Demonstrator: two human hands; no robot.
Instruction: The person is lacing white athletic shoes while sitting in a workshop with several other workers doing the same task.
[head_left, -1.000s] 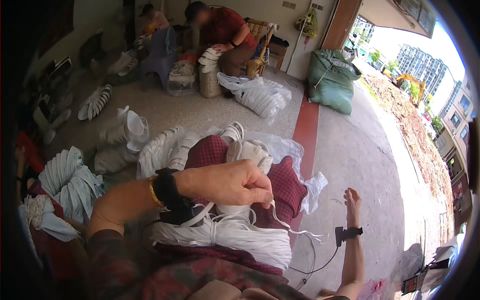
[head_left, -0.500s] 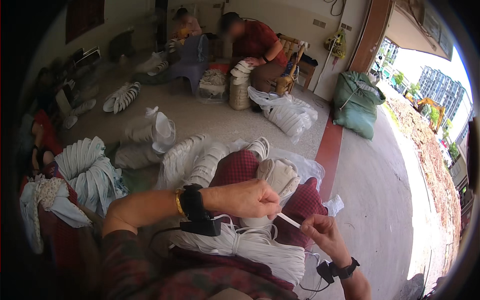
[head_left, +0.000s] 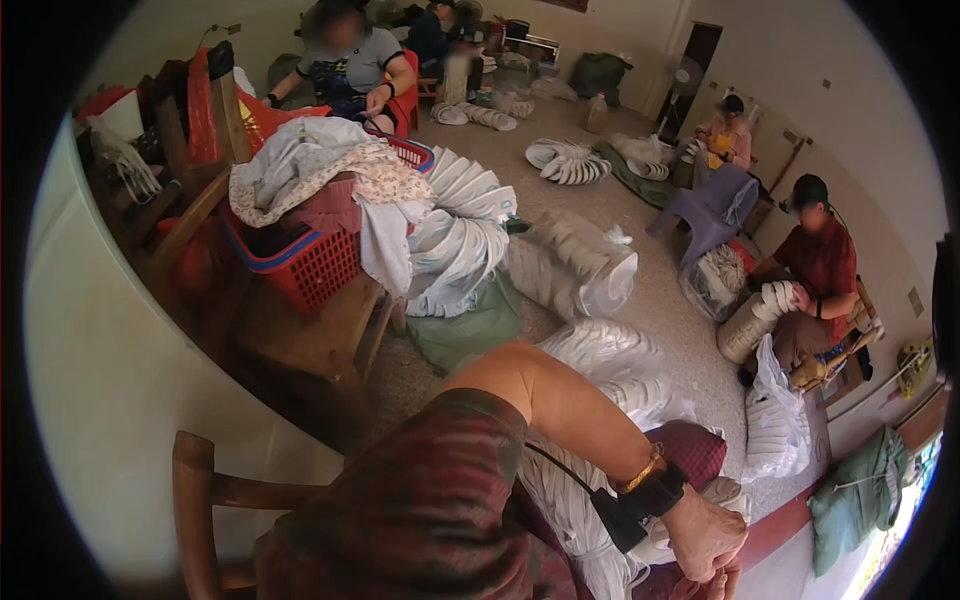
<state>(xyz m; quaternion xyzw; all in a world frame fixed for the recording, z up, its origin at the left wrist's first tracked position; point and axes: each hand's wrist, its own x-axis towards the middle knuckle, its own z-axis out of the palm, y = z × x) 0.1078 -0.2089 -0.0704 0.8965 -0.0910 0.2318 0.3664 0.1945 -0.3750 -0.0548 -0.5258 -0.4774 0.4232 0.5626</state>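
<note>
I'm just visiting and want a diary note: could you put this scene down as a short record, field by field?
Left grip: fingers curled, low at the view's right; anything held is hidden
Right grip: apparently only fingers showing, just below the left; state unclear
Left wrist: gold bracelet, black strap
Laces: white bundle below the left forearm
Basket: red, blue-rimmed, cloths draped over it
Co-worker: red shirt, seated, hand on stacked pale shoe parts
Chair: purple
Sack: green, lower right

White laces across dark-red checked lap
</note>
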